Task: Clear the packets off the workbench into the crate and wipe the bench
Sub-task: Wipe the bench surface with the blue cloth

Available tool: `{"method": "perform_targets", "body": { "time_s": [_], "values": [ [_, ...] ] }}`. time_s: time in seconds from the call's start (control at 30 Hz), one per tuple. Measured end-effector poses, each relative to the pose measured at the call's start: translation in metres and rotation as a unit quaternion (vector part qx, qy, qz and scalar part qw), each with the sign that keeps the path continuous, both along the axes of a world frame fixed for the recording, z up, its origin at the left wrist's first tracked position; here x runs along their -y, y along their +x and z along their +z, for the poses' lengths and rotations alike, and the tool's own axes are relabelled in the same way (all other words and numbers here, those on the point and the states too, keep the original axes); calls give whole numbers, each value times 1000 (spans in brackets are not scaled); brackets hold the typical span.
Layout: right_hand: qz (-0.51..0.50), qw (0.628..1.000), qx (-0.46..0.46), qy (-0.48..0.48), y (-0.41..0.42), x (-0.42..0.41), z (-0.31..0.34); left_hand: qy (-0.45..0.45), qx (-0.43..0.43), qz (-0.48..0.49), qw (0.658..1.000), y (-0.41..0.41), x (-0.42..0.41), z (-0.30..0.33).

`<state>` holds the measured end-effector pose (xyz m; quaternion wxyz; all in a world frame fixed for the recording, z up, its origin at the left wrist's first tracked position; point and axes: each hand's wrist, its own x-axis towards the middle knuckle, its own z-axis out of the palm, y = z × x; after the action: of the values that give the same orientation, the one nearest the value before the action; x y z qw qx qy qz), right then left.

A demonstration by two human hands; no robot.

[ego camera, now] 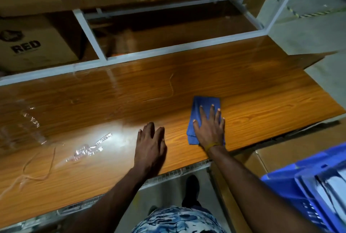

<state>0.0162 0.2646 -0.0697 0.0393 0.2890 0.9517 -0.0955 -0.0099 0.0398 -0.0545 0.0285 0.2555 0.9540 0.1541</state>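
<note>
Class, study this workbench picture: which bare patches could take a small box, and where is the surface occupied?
Bare wood lies between the blue cloth and the bench's right end, and along the back beside the white shelf frame. Occupied: the right hand presses the cloth, the left hand rests flat mid-bench, and clear plastic film and a loose string lie left.

Left grip (pixel 150 144) and right grip (pixel 209 127) both flat, fingers spread

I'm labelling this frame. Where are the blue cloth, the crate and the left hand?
blue cloth (pixel 204 102): head view, upper part beyond the fingers.
crate (pixel 280 187): head view, blue left wall.
left hand (pixel 150 145): head view, back of the hand, flat on the bench.
</note>
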Motion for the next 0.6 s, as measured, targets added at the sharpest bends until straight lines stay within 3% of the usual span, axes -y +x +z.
{"method": "perform_targets", "body": {
  "time_s": [0.13, 0.33, 0.53, 0.6],
  "values": [
    [119, 993, -8, -22, 35, 6, -4, 13, -21, -10, 1000, -9, -19, 4],
    [-31, 999, -19, 1, 9, -56, -9, 7, -43, -21, 999, -17, -36, -9],
    [49, 998, -27, 17, 30, -32, -12, -6, -49, -56, 997, -27, -65, -10],
    [12, 999, -42, 30, 39, -53, -12, -8, -42, -52, 998, -26, -74, -9]
  ]
}}
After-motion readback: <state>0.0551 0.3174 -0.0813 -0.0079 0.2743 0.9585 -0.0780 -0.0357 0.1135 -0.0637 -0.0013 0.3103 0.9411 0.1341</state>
